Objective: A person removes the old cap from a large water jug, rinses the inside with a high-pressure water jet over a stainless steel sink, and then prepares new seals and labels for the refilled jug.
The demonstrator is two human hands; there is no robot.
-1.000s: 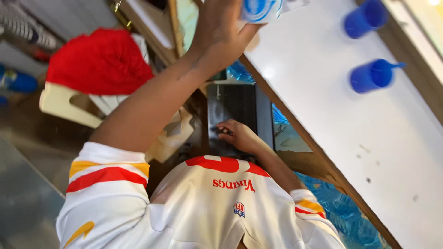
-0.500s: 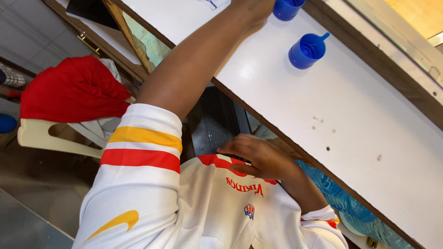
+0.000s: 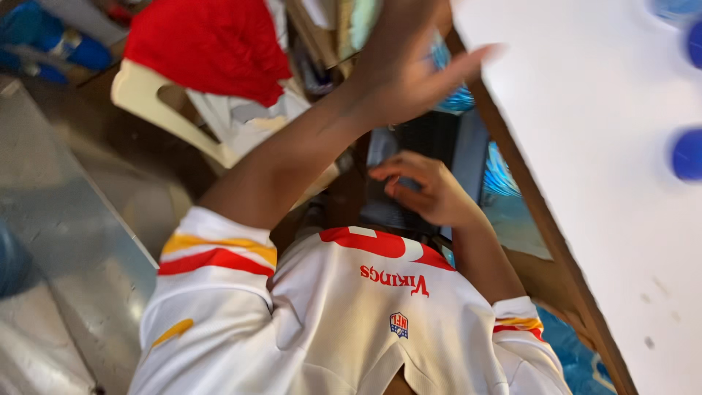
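The right hand (image 3: 428, 192) is resting low, near the shirt (image 3: 351, 322), fingers loosely curled on a dark, flat device (image 3: 409, 146) beneath the white bench (image 3: 585, 146) — gripping nothing. Farther up, the left hand (image 3: 409, 62) is hanging blurred at the bench edge, fingers spread and holding nothing, near a red cloth (image 3: 208, 44) on a chair (image 3: 157, 106).

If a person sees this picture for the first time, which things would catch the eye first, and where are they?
The left hand is raised with fingers spread at the top centre, blurred, beside the edge of the white table; whether it holds anything cannot be told. Below it, the right hand rests with curled fingers on a dark object above the white jersey. A bright red cloth lies on a cream plastic chair at the upper left.
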